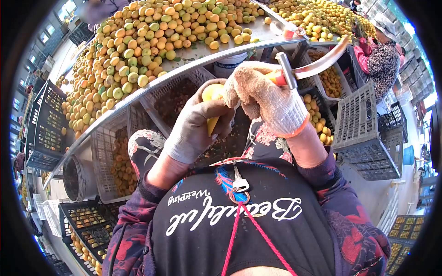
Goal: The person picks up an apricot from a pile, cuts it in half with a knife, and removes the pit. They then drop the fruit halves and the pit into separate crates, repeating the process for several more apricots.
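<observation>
A bright hall with stacked crates is noted; a sloping pile of fruit is borne by the bench. One yellow fruit is held above the lap, the left hand being curled around it. A curved metal tool is gripped by the right hand, fingers closed. The fruit is judged light, soft-fleshed and easily bruised (juice may make it slippery); its sides are best cradled gently.
</observation>
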Motion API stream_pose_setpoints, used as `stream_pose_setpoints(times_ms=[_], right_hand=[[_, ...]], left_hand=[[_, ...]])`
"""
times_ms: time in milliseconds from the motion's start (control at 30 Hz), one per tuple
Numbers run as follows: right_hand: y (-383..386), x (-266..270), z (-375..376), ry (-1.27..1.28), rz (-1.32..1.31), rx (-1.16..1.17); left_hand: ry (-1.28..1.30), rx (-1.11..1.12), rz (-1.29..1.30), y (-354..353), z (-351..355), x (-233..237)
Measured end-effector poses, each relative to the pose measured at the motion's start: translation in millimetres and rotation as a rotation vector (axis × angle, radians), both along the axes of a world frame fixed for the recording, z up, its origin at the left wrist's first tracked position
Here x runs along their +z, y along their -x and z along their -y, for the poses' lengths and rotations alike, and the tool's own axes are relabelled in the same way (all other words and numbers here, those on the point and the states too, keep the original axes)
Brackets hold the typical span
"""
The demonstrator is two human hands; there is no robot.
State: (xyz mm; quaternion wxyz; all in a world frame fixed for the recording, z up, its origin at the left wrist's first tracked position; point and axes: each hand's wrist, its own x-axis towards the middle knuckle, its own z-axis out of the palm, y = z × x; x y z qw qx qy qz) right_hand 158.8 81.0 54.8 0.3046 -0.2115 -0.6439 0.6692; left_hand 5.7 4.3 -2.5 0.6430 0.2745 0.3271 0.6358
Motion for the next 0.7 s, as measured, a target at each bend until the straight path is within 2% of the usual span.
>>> stream_pose_setpoints(times_ms=[67, 100, 200, 233, 333, 367, 467, 567, 600, 633, 700], right_hand=[[0.5, 1.5, 9.3, 0.095, -0.109, -0.081], [6.7, -4.0, 14.1, 0.052, -0.163, -0.162], [8.5, -6.3, 14.8, 0.301, -0.255, -0.194], [7.0, -7.2, 13.6, 0.301, -0.254, -0.193], [4.6, -16.7, 2.8, 0.583, -0.418, -0.12], [6.6, -16.4, 0.5, 0.585, -0.418, -0.12], [11.4, -19.8, -5.2, 0.893, -0.501, -0.181], [8.9, -29.1, -11.5, 1.011, -0.511, -0.111], [10.8, -27.7, -12.4, 1.042, -0.467, -0.174], [12.8, -26.3, -11.6, 1.039, -0.471, -0.174], [16.3, -24.7, -5.9, 0.869, -0.419, -0.316]], left_hand=[[-0.09, -0.1, 0.093, 2.3, 1.9, 3.4], [-0.089, -0.096, 0.094, 2.3, 1.2, 2.0], [-0.206, -0.141, 0.157, -0.3, -1.7, -1.6], [-0.206, -0.14, 0.158, -1.9, -2.3, -1.7], [-0.254, -0.127, 0.2, -2.9, -1.8, -2.1], [-0.259, -0.124, 0.203, -2.7, -2.2, -1.9], [-0.249, -0.128, 0.219, -2.7, -3.6, -4.9], [-0.248, -0.14, 0.232, -1.1, -6.3, -10.5], [-0.234, -0.121, 0.243, -1.6, -7.5, -12.7], [-0.223, -0.101, 0.252, -1.4, -8.9, -13.0], [-0.235, -0.113, 0.204, 0.5, -9.2, -9.2]])
